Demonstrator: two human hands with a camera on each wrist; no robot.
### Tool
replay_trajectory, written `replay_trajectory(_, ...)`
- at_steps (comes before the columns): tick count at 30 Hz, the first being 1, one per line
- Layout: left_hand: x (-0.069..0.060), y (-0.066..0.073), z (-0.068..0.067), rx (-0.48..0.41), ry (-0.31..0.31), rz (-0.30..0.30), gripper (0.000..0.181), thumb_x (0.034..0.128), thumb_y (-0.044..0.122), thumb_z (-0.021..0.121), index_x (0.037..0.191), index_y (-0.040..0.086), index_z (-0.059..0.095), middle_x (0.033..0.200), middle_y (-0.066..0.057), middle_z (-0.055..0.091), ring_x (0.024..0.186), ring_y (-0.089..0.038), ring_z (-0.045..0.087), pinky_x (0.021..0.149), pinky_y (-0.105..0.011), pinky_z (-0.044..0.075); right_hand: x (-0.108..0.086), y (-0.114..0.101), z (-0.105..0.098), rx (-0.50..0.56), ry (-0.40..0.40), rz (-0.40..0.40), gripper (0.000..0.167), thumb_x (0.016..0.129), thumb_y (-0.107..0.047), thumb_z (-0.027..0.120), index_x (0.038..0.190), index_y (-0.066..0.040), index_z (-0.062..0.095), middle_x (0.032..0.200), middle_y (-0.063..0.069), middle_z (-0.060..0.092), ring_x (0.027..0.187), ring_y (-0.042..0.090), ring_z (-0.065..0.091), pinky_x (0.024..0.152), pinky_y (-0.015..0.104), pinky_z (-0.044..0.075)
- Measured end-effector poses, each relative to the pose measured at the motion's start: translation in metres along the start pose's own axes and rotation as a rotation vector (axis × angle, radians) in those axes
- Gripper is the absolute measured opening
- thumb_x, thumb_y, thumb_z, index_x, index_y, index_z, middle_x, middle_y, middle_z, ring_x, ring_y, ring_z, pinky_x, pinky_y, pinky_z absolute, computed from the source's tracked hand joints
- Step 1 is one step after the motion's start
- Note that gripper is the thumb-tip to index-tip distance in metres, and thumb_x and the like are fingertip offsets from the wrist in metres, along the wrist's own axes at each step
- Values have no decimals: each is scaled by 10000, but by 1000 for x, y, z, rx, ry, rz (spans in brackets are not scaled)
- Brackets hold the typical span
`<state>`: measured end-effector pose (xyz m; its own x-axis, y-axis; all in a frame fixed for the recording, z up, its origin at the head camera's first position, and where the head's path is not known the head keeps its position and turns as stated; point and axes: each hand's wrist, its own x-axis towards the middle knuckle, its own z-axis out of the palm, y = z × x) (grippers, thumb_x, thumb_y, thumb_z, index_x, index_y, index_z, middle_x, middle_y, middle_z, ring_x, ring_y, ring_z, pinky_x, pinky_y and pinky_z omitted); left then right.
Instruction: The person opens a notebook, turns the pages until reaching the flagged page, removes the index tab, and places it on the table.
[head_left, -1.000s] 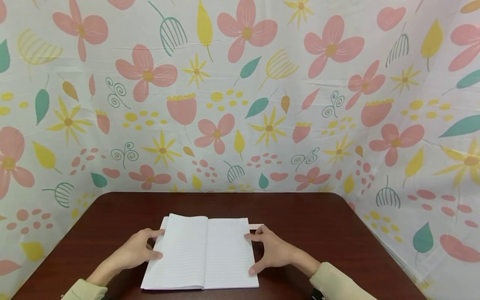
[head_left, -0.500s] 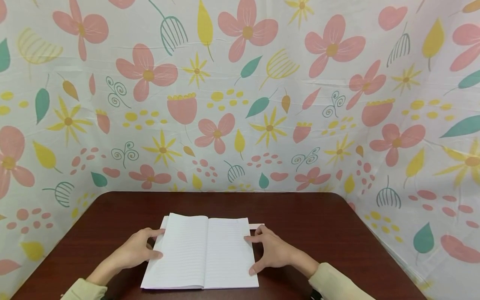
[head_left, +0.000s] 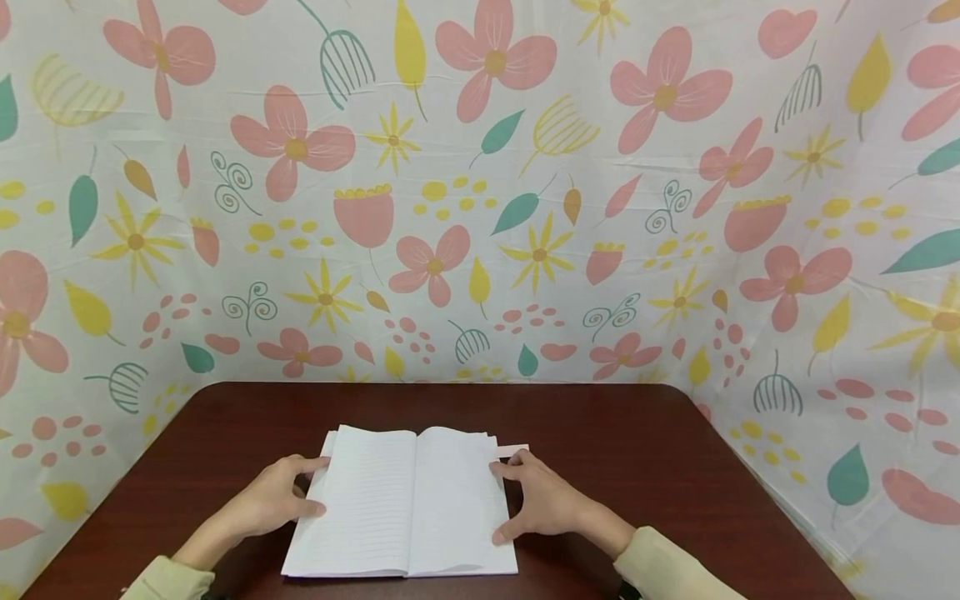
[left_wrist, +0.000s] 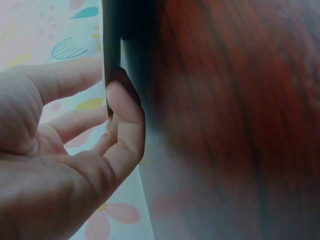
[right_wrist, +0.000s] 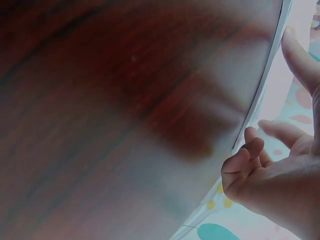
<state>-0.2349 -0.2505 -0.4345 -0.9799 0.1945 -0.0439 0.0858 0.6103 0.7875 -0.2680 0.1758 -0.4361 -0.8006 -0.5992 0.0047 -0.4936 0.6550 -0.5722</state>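
Observation:
An open notebook with faintly ruled white pages lies on the table near its front. My left hand grips its left edge; in the left wrist view, curled fingers tuck under the edge while others lie on the page side. On the opposite edge is my right hand, thumb and index finger on the right-hand page. That page bulges upward near the spine, and layers beneath show at its outer edge. In the right wrist view, the remaining fingers curl beside the notebook edge.
A dark brown wooden table spreads beneath. From the notebook's upper right side juts a pale strip, partly behind the right hand. White cloth printed with flowers and leaves hangs behind and at both sides.
The right-hand page was flat and now arches up, uncovering a sliver of the layers below. My right thumb and index finger have shifted slightly; my left hand stays put.

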Motion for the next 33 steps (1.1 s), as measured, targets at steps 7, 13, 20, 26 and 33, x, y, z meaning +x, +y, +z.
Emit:
replay_trajectory(7,0,0,0,10,5,-10,702,812,-35,871,1436,-128,562,1183,-204,586,790,-226,662,678,-381,587,1,-3,4,-15,28,28,954,712,-435,988,1422,80,611,1293,142,529,1151,295,517,913,434,500)
replay_trajectory(13,0,-1,0,5,-1,-4,707,812,-34,871,1439,-131,557,1167,-199,586,779,-225,661,680,-380,586,5,-1,3,29,34,-14,814,773,-392,958,1400,30,655,1236,121,549,1090,279,531,873,392,494)
replay_trajectory(20,0,1,-2,-11,-15,13,708,818,-30,866,1442,-137,549,1171,-210,581,774,-230,663,681,-378,585,11,-4,0,217,109,-28,599,886,-223,880,1371,54,665,1028,49,736,726,159,559,644,270,472)
replay_trajectory(26,0,2,-2,-3,-6,5,707,814,-28,871,1438,-133,557,1172,-208,585,777,-226,664,678,-380,586,12,-10,-1,415,145,-15,538,920,-120,834,1386,71,646,939,39,756,873,187,697,734,254,546)
replay_trajectory(33,0,0,-2,-4,-4,4,706,816,-26,870,1438,-135,555,1161,-201,585,792,-232,663,677,-387,588,15,-22,-1,455,165,-38,552,929,-116,822,1410,73,626,936,49,769,896,213,702,732,259,525)
